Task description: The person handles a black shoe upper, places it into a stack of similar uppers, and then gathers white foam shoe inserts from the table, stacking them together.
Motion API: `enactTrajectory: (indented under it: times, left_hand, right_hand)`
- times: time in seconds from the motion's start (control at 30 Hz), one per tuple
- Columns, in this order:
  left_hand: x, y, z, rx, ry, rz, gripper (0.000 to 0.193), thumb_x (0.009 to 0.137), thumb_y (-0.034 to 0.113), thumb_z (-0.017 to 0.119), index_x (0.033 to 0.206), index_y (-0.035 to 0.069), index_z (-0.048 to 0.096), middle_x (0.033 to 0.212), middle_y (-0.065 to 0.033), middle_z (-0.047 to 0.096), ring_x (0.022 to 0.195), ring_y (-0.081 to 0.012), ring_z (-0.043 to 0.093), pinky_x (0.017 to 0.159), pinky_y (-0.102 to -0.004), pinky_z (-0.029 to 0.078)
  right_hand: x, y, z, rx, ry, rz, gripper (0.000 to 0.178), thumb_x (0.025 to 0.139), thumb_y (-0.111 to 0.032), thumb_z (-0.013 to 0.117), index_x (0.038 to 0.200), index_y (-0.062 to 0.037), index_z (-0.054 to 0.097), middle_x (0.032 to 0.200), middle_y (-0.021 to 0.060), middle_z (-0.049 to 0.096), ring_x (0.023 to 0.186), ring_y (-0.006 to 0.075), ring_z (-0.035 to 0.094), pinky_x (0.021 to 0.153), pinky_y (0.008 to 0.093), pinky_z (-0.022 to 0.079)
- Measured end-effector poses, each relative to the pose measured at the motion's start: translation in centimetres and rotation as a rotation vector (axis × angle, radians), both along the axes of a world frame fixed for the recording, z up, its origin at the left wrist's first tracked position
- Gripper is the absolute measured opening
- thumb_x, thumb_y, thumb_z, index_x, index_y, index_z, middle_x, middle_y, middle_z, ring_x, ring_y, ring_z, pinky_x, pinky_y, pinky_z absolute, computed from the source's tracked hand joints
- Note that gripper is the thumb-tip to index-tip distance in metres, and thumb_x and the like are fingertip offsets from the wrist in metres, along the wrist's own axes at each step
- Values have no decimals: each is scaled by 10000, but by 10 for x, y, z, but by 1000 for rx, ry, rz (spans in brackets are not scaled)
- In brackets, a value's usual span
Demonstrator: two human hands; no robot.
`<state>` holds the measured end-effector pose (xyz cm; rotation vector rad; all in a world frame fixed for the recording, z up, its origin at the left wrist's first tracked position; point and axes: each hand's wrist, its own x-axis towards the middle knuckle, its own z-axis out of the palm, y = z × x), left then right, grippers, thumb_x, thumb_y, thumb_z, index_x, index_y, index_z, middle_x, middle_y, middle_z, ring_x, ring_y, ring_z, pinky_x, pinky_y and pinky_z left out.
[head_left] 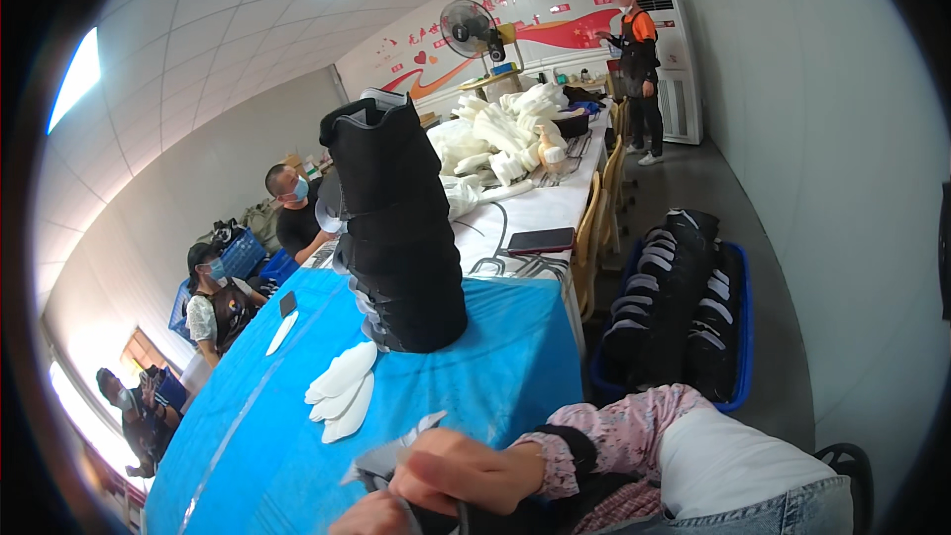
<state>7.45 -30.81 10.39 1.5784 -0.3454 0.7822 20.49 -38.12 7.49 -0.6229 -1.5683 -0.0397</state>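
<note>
At the lower edge, my right hand [458, 471] has its fingers closed on a grey-and-black fabric piece [381, 461]. My left hand [371, 515], cut off by the frame's edge, grips the same piece from beside it. Its grey flap sticks out past my fingers, while most of the piece is hidden. Beyond my hands, several flat white pads [342, 401] lie overlapped on the blue table cover [267, 436]. Behind them rises a tall stack of black padded fabric pieces [401, 228] with grey edges. Farther left lie a single white pad [281, 334] and a small dark rectangular item [288, 304].
To my right, a blue crate [745, 337] on the floor holds more black pieces. White rolls [505, 139] are heaped farther down the table, past a dark tablet-like device [541, 241]. Chairs [589, 238] line its right side. Three people sit left; another person [639, 59] stands far right.
</note>
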Motion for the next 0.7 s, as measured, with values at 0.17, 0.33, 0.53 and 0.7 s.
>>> enactTrajectory:
  times: [0.17, 0.33, 0.53, 0.7]
  left_hand:
    - [15, -5, -21, -327, -207, -113, 566, 973, 348, 230, 479, 85, 314, 481, -62, 367, 530, -190, 355, 579, -332, 319]
    - [18, 31, -18, 23, -176, 221, 564, 983, 291, 315, 455, 96, 283, 454, -7, 382, 429, -78, 274, 451, -255, 219]
    - [5, 43, 2, 714, -150, 672, 456, 914, 173, 405, 482, 28, 389, 461, -74, 379, 416, -221, 379, 466, -333, 263]
    - [-4, 37, -2, 784, -183, 573, 463, 944, 219, 383, 519, 42, 427, 503, -48, 434, 456, -187, 392, 498, -317, 304]
  right_hand:
    - [-6, 25, -11, 156, -58, 16, 493, 990, -210, 241, 1436, -185, 33, 652, 47, 454, 539, 169, 427, 567, 279, 366]
    - [8, 0, 2, -185, 14, -166, 348, 956, -220, 359, 718, -20, 514, 575, 102, 474, 517, 243, 469, 530, 316, 369]
    - [0, -16, 26, -61, -227, -477, 333, 899, -207, 460, 596, -70, 484, 559, 77, 456, 533, 270, 491, 506, 338, 380]
    - [-27, -8, 20, -120, -253, -461, 286, 882, -155, 495, 620, -39, 501, 546, 80, 469, 468, 254, 478, 456, 340, 355]
